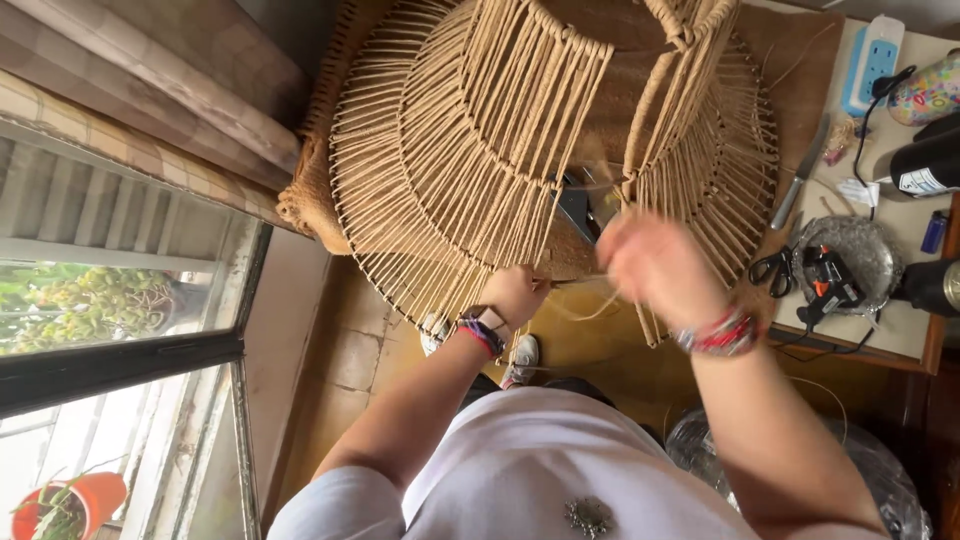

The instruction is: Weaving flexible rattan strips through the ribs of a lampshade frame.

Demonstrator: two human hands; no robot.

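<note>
I see a tiered frame (540, 130) wound in matt, rough tan cord, with coarse burlap-like cloth (310, 200) under it at the frame's left. My left hand (515, 292) pinches a thin strand of that same fibre, and my right hand (655, 262) is blurred. At right, the worktop (905, 330) looks like smooth pale laminate, carrying a crinkled foil dish (850, 250), a glossy black bottle (925, 165) and a metal knife blade (800, 175).

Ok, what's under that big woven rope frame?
Under the woven rope frame shows brown burlap cloth and, through a gap, a dark tool. The strands hide whatever supports it.
</note>
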